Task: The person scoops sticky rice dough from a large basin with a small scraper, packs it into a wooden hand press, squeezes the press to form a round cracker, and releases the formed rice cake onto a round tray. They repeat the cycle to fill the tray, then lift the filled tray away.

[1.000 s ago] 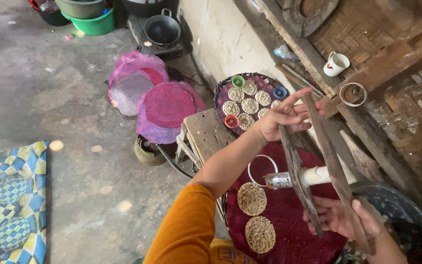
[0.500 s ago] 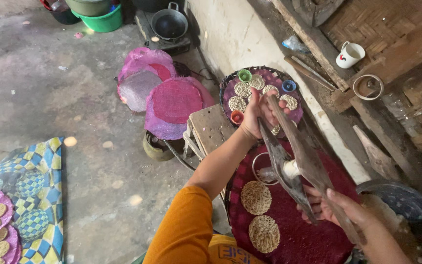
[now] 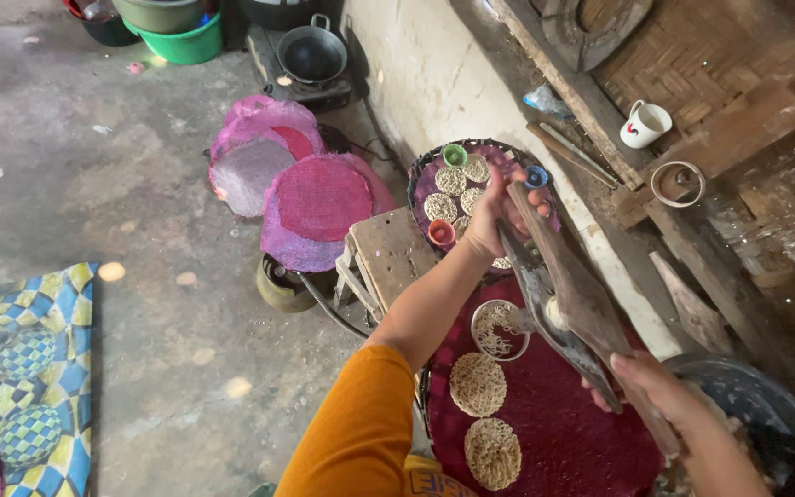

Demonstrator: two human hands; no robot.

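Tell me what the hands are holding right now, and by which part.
Both hold the long wooden press: the left hand grips its far upper end, the right hand its near handle end, over the ring mould on the dark red tray.

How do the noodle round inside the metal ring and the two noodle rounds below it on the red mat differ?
The ringed noodle round sits under the wooden press, which both hands hold, left hand and right hand; the two finished rounds lie bare, without a ring. The ringed one looks thinner and paler, with gaps; the finished ones look denser and more golden. All three lie on the red mat.
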